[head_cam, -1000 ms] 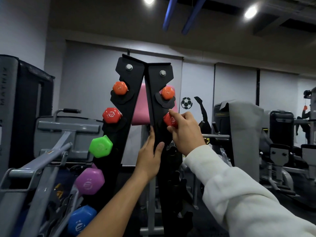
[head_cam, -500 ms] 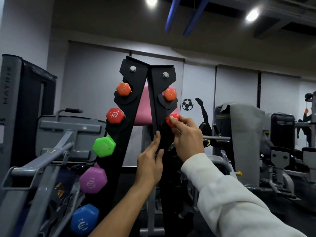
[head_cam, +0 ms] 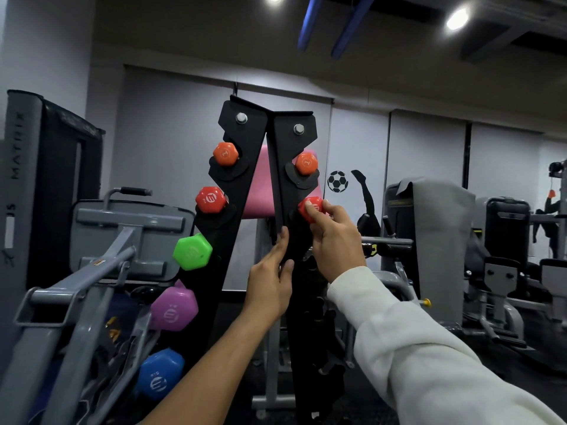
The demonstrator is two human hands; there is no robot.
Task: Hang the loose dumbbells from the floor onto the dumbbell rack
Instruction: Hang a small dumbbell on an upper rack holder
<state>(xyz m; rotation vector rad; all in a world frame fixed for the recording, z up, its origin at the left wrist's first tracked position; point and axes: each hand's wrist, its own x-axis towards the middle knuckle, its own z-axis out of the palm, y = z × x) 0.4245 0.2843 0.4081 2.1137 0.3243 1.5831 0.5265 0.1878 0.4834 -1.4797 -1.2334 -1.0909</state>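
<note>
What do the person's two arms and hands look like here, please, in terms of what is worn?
The right arm wears a loose, off-white long sleeve reaching to the wrist. The left arm is bare, with no sleeve showing. The left hand and the right hand are both bare: no gloves, rings or watch can be seen.

Grey gym machines (head_cam: 435,228), pale wall panels (head_cam: 426,154), ceiling spotlights (head_cam: 457,18).
</note>
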